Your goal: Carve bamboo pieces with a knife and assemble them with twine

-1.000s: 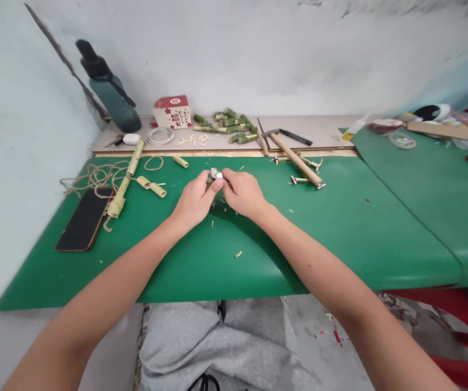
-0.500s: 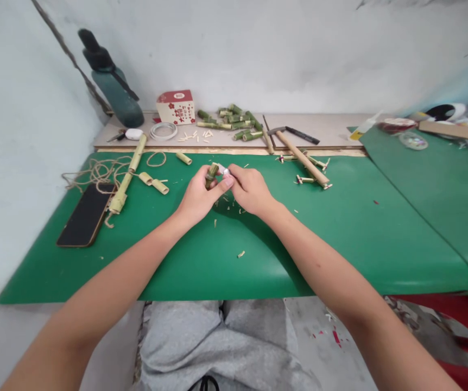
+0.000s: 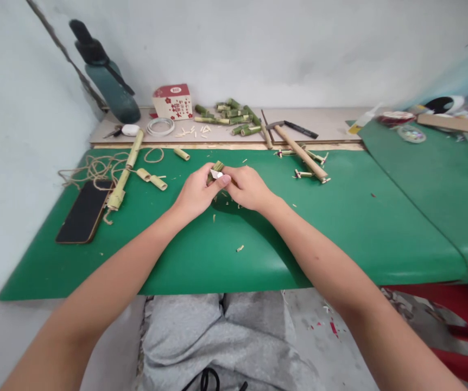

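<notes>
My left hand (image 3: pixel 195 190) is closed around a short green bamboo piece (image 3: pixel 218 165), held just above the green mat. My right hand (image 3: pixel 251 187) grips a small knife, whose pale blade (image 3: pixel 215 174) lies against the bamboo; its handle is hidden in my fingers. The left thumb reaches across to the knife and the right fingers. Thin bamboo shavings (image 3: pixel 239 248) are scattered on the mat below and in front of both hands.
Left stand a phone (image 3: pixel 83 213), a jointed bamboo length (image 3: pixel 120 187) and twine (image 3: pixel 91 163). A hammer (image 3: pixel 301 152) lies right, over small bamboo figures. Behind are cut bamboo pieces (image 3: pixel 234 115), a box (image 3: pixel 172 102) and a bottle (image 3: pixel 114 89). The mat (image 3: pixel 169 271) ends at my lap.
The knife blade has swung down and left across the bamboo, and the bamboo has tilted in my left hand. The whole view has shifted slightly.
</notes>
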Demonstrator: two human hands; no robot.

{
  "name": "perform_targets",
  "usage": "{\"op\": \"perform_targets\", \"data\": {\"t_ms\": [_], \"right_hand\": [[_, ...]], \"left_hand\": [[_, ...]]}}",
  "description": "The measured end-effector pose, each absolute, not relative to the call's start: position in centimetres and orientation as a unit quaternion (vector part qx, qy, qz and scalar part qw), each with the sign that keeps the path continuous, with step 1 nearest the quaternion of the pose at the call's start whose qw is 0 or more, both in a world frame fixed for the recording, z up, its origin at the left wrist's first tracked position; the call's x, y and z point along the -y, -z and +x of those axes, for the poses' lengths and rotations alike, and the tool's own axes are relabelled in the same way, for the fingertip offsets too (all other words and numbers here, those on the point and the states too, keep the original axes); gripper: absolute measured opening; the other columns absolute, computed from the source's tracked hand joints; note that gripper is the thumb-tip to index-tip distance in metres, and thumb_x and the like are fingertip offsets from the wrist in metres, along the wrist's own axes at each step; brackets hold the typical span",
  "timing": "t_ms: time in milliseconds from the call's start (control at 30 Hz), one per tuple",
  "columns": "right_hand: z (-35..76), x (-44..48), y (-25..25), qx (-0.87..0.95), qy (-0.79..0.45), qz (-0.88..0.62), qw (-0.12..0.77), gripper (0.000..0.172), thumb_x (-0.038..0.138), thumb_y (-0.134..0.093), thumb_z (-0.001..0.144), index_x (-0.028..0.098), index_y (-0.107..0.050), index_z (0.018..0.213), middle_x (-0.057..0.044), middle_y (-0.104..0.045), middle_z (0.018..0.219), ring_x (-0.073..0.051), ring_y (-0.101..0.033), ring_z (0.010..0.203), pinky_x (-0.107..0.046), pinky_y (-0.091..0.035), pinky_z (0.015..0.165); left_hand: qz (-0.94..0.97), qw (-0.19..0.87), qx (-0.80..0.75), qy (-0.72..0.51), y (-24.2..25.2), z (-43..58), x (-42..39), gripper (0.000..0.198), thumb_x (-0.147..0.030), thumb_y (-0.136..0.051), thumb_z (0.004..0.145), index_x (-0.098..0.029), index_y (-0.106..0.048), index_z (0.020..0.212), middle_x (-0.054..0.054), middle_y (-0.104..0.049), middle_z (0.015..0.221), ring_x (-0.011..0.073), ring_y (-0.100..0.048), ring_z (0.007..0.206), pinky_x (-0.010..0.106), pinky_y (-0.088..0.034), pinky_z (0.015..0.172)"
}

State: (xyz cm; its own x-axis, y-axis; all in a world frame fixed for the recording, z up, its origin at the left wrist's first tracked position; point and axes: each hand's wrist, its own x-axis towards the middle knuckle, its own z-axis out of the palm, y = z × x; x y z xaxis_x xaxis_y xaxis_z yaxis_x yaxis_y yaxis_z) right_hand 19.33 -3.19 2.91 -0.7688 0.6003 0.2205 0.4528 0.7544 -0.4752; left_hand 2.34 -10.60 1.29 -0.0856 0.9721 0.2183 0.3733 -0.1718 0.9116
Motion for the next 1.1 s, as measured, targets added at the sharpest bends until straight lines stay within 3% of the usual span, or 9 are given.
{"op": "perform_targets", "data": {"t_ms": [167, 333, 533, 767, 900, 1100], "right_hand": [[19.0, 3.7, -2.6, 0.908, -0.185, -0.317, 0.204, 0.027, 0.032, -0.042, 0.103, 0.022, -0.062, 0.089, -0.006, -0.069, 0.078, -0.02, -0.055, 0.067, -0.032, -0.029, 0.065], [18.3, 4.4, -2.4, 0.89, -0.163, -0.368, 0.215, 0.024, 0.031, -0.042, 0.104, 0.022, -0.062, 0.094, -0.007, -0.07, 0.081, -0.021, -0.055, 0.068, -0.033, -0.025, 0.064], [18.0, 4.0, -2.5, 0.845, -0.158, -0.443, 0.254, 0.028, 0.038, -0.042, 0.109, 0.023, -0.057, 0.09, -0.006, -0.065, 0.079, -0.02, -0.049, 0.066, -0.033, -0.021, 0.064], [19.6, 2.5, -2.6, 0.857, -0.178, -0.398, 0.275, 0.037, 0.048, -0.04, 0.111, 0.024, -0.053, 0.085, -0.002, -0.057, 0.072, -0.018, -0.042, 0.064, -0.032, -0.024, 0.064], [19.5, 2.7, -2.6, 0.887, -0.203, -0.341, 0.235, 0.034, 0.044, -0.041, 0.109, 0.023, -0.058, 0.088, -0.003, -0.061, 0.074, -0.018, -0.047, 0.066, -0.031, -0.026, 0.064], [19.8, 2.7, -2.7, 0.916, -0.221, -0.277, 0.19, 0.032, 0.039, -0.044, 0.106, 0.019, -0.069, 0.101, -0.007, -0.072, 0.086, -0.019, -0.056, 0.07, -0.03, -0.029, 0.067]], "left_hand": [[0.594, 0.264, -0.595, -0.473, -2.2, 2.7, 11.1, 0.053, -0.072, -0.07, 0.092, -0.022, -0.054, 0.083, -0.003, -0.049, 0.064, 0.0138, -0.04, 0.059, 0.029, -0.025, 0.057], [0.575, 0.245, -0.616, -0.48, -2.1, 2.8, 10.9, 0.051, -0.069, -0.074, 0.091, -0.021, -0.059, 0.084, -0.004, -0.047, 0.061, 0.0131, -0.036, 0.057, 0.03, -0.021, 0.056], [0.549, 0.253, -0.611, -0.512, -1.8, 2.8, 10.8, 0.057, -0.073, -0.074, 0.088, -0.02, -0.057, 0.075, -0.004, -0.044, 0.06, 0.0121, -0.036, 0.057, 0.03, -0.022, 0.056], [0.473, 0.375, -0.551, -0.577, -1.2, 3.4, 10.1, 0.069, -0.077, -0.091, 0.064, -0.02, -0.062, 0.088, -0.008, -0.041, 0.059, 0.0089, -0.033, 0.054, 0.026, -0.024, 0.052], [0.434, 0.466, -0.504, -0.583, -1.7, 3.6, 10.2, 0.07, -0.061, -0.104, 0.053, -0.021, -0.062, 0.093, -0.011, -0.036, 0.06, 0.006, -0.03, 0.052, 0.024, -0.023, 0.049], [0.395, 0.564, -0.466, -0.555, -2.7, 3.4, 10.7, 0.073, -0.038, -0.108, 0.048, -0.021, -0.062, 0.102, -0.01, -0.046, 0.066, 0.0044, -0.034, 0.052, 0.021, -0.02, 0.045]]}}
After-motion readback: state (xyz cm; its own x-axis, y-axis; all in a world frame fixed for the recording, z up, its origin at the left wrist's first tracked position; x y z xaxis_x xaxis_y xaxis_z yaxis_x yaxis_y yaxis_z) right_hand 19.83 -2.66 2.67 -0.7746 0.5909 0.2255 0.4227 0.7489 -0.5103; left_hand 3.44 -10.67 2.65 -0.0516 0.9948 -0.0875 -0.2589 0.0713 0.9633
